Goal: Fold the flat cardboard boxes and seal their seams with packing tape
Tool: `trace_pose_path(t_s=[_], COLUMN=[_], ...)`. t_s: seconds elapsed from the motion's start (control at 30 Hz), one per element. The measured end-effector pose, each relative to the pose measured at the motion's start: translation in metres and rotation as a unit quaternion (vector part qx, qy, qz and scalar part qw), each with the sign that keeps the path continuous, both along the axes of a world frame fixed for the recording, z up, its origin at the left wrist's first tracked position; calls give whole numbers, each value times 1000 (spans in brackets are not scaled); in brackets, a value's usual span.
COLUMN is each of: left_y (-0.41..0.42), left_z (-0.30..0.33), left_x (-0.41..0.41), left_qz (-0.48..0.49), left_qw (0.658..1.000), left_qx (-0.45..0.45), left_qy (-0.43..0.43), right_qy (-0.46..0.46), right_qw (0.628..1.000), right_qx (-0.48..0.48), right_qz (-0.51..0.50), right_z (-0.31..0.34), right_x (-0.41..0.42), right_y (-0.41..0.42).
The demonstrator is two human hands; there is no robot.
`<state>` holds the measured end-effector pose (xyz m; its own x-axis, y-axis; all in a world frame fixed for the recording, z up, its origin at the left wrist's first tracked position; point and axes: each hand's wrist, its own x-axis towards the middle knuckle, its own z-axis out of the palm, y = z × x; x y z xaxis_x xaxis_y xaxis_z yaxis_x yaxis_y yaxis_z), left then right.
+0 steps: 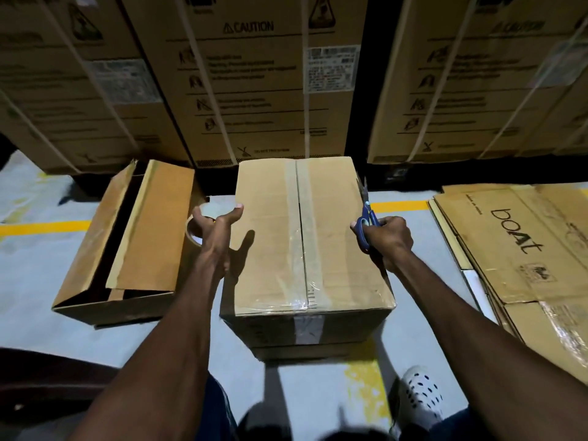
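A taped cardboard box (305,237) stands on the floor (38,281) between a person's arms. The left hand (216,222) grips a packing tape roll (194,232) at the box's left edge. The right hand (389,235) curls around blue-handled scissors (366,222) at its right edge.

— Left arm? 
— I reach it forward; my left hand (213,221) curls round a tape roll (194,231), thumb stretched sideways.

— Right arm? 
— Also extended; my right hand (388,234) grips blue-handled scissors (366,221), blades pointing away from me.
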<state>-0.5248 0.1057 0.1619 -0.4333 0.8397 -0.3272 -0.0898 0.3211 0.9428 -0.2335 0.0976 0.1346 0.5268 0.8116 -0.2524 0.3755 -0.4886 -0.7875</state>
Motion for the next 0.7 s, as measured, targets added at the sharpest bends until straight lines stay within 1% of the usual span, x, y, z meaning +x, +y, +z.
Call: trace_pose_path(t_s=[0.17, 0.2, 0.3, 0.4, 0.47, 0.6, 0.7], left_y=[-19, -28, -66, -106, -135, -193, -229], left_z=[24, 27, 27, 18, 15, 14, 5], left_x=[-8, -10, -16, -22, -23, -23, -23], left_qz=[-29, -36, -61, -62, -86, -87, -93], left_qw=[997, 997, 997, 998, 995, 993, 993], left_qx=[-17, -19, 0, 29, 32, 35, 18], left_qy=[64, 66, 40, -15, -42, -69, -72], right_qy=[-3, -7, -35, -44, -48, -54, -50], right_qw=[1000, 1000, 999, 998, 997, 995, 994], right_qx=[9, 4, -30, -47, -52, -73, -90], right_qz=[-16, -13, 1, 7, 16, 31, 42], right_z=[13, 15, 18, 18, 19, 18, 13], right_x=[-10, -11, -13, -14, -13, -6, -1], right_y=[-17, -25, -59, -96, -121, -180, -215])
